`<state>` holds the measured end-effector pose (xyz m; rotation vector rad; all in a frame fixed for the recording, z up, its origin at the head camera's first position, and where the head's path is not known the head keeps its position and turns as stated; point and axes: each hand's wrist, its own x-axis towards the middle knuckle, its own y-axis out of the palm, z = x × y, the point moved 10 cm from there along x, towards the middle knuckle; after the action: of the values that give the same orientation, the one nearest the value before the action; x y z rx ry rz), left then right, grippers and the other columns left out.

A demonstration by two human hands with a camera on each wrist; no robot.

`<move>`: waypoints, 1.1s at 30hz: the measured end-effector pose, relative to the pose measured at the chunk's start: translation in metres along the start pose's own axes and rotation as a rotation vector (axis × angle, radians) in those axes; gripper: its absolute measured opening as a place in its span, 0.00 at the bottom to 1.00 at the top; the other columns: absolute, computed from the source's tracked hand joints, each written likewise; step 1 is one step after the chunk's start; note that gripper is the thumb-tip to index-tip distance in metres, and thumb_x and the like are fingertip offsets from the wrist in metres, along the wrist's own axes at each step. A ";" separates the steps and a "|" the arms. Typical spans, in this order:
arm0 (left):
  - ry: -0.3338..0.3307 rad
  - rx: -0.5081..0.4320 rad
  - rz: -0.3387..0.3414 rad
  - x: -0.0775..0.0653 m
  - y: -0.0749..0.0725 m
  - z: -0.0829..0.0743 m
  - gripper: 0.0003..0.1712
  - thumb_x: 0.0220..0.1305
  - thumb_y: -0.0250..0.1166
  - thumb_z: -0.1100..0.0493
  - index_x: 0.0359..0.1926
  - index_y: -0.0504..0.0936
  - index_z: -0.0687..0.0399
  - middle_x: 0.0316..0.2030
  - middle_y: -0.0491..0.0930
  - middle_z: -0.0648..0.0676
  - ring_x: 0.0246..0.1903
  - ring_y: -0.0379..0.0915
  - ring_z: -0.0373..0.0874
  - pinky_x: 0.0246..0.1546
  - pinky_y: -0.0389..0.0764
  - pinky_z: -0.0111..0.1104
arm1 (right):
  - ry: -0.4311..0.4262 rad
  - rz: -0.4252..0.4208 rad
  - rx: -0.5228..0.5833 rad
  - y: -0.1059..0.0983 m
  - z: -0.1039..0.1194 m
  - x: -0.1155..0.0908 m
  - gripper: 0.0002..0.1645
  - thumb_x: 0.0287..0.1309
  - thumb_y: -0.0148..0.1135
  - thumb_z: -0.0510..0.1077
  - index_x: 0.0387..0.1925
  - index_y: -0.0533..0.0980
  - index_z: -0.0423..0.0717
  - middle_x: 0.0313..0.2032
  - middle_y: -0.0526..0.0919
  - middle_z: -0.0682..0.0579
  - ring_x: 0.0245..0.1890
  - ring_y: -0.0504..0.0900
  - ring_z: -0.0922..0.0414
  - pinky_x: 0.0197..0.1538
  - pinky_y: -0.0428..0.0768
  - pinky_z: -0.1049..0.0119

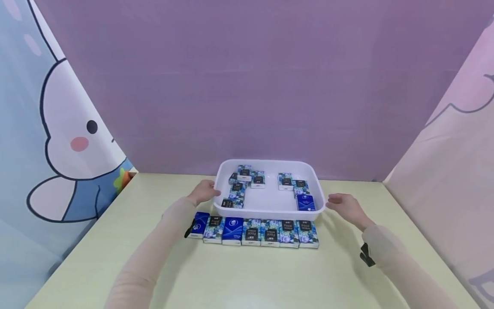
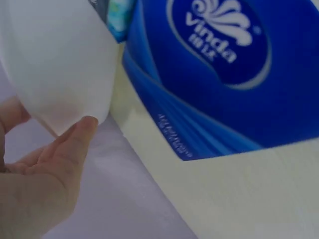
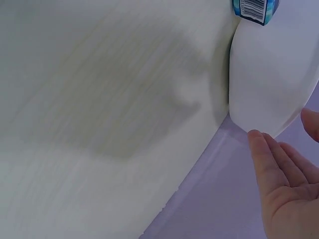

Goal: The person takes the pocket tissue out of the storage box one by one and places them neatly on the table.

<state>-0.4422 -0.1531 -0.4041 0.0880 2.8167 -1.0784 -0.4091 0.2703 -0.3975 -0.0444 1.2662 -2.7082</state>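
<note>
White tray (image 1: pixel 269 215): on the desk (image 1: pixel 247 279) ahead of me, near the purple backdrop (image 1: pixel 266 86); take it as the clock's centre, six o'clock towards me.
My left hand (image 1: pixel 203 192): at nine o'clock, pinching the tray's end, thumb and fingers closed to the wall's thickness.
My right hand (image 1: pixel 345 206): between three and four o'clock, fingers nearly straight, thumb spread away; fingertips at the rim, gripping nothing that I can see. Whether they touch it, I cannot tell.
Packets in the tray: a left-hand cluster (image 1: pixel 237 189) from eight to eleven o'clock, partly stacked; a smaller group (image 1: pixel 286 181) from one to four, its blue packet (image 1: pixel 305 202) nearest me.
Packet row (image 1: pixel 251 231): seven side by side on the desk, between seven and five o'clock, right by the tray's near wall.
Tray's near wall: pulled towards six, it could shove the row crooked, I judge, because hardly any gap shows.
Uneven hold: lifting with only my left pinch firm might tip the tray towards three o'clock.
Stacked packets: a tilt or jerk could topple the top ones, as they lie loose.
</note>
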 end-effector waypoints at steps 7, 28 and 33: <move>-0.033 -0.079 -0.008 0.001 0.002 0.002 0.20 0.60 0.56 0.64 0.53 0.73 0.69 0.47 0.77 0.65 0.49 0.73 0.57 0.55 0.72 0.51 | -0.041 -0.007 -0.035 -0.005 0.006 -0.005 0.31 0.62 0.52 0.46 0.56 0.64 0.24 0.53 0.72 0.29 0.53 0.72 0.35 0.54 0.74 0.45; -0.189 -0.458 0.025 0.003 0.017 0.028 0.21 0.65 0.53 0.62 0.58 0.69 0.64 0.54 0.73 0.63 0.53 0.70 0.55 0.55 0.74 0.47 | -0.219 0.134 -0.258 0.002 0.062 0.027 0.24 0.55 0.60 0.37 0.54 0.72 0.35 0.52 0.76 0.36 0.52 0.74 0.39 0.53 0.75 0.44; -0.167 -0.455 0.019 0.005 0.018 0.029 0.21 0.64 0.54 0.65 0.58 0.69 0.67 0.54 0.73 0.64 0.53 0.71 0.56 0.53 0.75 0.46 | -0.127 0.228 -0.311 0.022 0.060 0.047 0.28 0.50 0.65 0.37 0.55 0.71 0.35 0.53 0.76 0.38 0.54 0.74 0.41 0.54 0.74 0.45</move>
<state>-0.4427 -0.1593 -0.4378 -0.0178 2.8184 -0.3979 -0.4476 0.2037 -0.3778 -0.0993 1.5368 -2.2632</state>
